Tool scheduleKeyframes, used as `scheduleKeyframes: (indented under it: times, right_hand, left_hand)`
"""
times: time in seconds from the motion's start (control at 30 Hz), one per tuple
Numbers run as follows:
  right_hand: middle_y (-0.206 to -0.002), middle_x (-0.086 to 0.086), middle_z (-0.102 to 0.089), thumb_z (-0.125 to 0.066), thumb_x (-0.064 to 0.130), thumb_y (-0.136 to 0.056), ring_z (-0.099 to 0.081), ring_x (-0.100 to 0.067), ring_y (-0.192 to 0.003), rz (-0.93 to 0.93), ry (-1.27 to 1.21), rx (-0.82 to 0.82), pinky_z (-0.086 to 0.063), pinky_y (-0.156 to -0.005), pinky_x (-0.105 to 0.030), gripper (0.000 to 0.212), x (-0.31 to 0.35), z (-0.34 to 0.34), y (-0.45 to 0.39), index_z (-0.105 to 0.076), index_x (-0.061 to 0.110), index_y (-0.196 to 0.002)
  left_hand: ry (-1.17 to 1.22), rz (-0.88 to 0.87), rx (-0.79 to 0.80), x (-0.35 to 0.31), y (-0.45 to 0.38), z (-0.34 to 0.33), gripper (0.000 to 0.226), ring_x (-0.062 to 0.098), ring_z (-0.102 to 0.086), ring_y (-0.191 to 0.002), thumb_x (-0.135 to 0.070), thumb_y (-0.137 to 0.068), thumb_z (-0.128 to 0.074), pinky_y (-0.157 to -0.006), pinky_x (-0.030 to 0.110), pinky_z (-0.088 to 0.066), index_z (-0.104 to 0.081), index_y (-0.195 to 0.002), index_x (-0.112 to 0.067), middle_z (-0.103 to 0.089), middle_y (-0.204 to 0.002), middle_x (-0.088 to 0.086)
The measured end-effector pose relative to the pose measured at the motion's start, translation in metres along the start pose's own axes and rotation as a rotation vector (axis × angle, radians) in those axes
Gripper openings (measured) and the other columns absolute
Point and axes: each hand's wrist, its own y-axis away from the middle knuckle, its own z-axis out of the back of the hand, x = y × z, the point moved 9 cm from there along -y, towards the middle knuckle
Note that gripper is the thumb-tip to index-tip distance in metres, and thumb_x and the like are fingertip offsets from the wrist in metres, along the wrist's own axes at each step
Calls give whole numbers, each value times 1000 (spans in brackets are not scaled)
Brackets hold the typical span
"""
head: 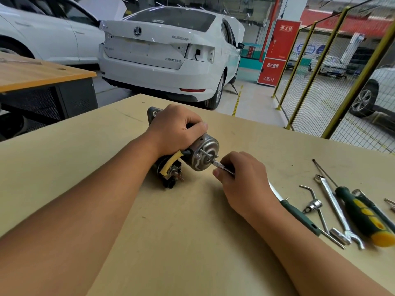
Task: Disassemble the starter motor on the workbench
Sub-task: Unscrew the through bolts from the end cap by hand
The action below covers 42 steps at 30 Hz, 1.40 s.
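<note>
The starter motor (202,153) lies on its side on the workbench (149,231), its round metal end cap facing me, with a black solenoid and a yellow sleeve below it. My left hand (178,129) grips the motor body from above. My right hand (241,178) pinches a thin metal tool (221,166) whose tip meets a screw on the end cap. Another long bolt sticks out of the cap's face.
Tools lie at the right of the bench: a green-handled screwdriver (299,214), a bent socket wrench (314,205), a spanner (335,206) and a green-and-yellow screwdriver (365,214). A white car (166,52) stands behind the bench, a yellow mesh fence (333,82) at the right.
</note>
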Motion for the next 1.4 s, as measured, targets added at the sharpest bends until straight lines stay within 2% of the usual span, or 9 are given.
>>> scheduleKeyframes:
  times: [0.17,0.27,0.4,0.53,0.63,0.87,1.07,1.27,1.4]
  right_hand:
    - [-80,5,-40,-41,37,-107,-36,-6,-69,-11,90,52,-23,-56,-16,38,0,-5,0,-48,19,-73]
    - [-82,7,-43,-52,35,-103,-39,-11,-73,-12,100,29,-24,-59,-27,27,1,-4,-2,-53,19,-81]
    - [-84,9,-49,-70,25,-92,-43,-8,-75,-43,-46,-23,-26,-57,-25,28,-1,0,0,-44,25,-81]
    - [-88,7,-49,-58,34,-98,-43,-11,-81,-34,-54,-4,-24,-60,-14,15,0,-1,0,-50,25,-90]
    - [-83,4,-42,-46,32,-104,-40,-10,-74,-2,0,45,-24,-58,-13,30,1,-7,-1,-53,18,-79]
    - [-86,12,-43,-65,31,-95,-39,-13,-79,7,-26,-5,-24,-61,-16,22,0,-4,-1,-47,22,-87]
    - [-75,1,-43,-46,31,-105,-38,-7,-71,19,-26,21,-19,-62,-34,42,5,-5,-2,-43,19,-65]
    - [-89,6,-45,-59,29,-100,-42,-12,-80,-8,-35,-11,-26,-66,-28,18,2,-4,-1,-59,15,-89]
    - [-86,11,-47,-67,24,-94,-43,-5,-78,-22,-106,-18,-29,-60,-22,20,0,-5,1,-48,22,-87]
  left_hand:
    - [-8,4,-7,1,-1,0,54,26,-67,-74,-54,-87,-45,-73,49,-56,-77,-76,-11,-71,-70,7]
    - [-5,10,-10,2,0,0,54,26,-68,-75,-54,-87,-46,-74,49,-56,-77,-77,-11,-71,-71,7]
    - [-5,9,-12,1,1,1,52,24,-68,-76,-54,-88,-46,-73,49,-56,-78,-77,-15,-72,-71,4]
    - [-7,1,-15,1,1,1,51,25,-68,-75,-54,-87,-46,-73,48,-56,-78,-76,-15,-71,-70,3]
    - [-7,5,-17,1,0,0,51,25,-68,-76,-53,-87,-47,-74,49,-56,-78,-76,-15,-72,-70,3]
    - [3,7,-20,0,1,1,49,24,-69,-76,-53,-87,-49,-75,51,-56,-79,-78,-16,-73,-71,3]
    - [9,6,-25,-1,1,3,48,23,-69,-75,-53,-86,-49,-74,50,-56,-80,-78,-17,-73,-71,1]
    - [2,-2,-15,-3,2,2,47,25,-68,-74,-51,-87,-50,-73,49,-56,-79,-77,-16,-72,-69,3]
    - [6,-9,-13,-3,2,3,50,27,-68,-74,-50,-87,-49,-72,49,-55,-78,-76,-12,-72,-69,7]
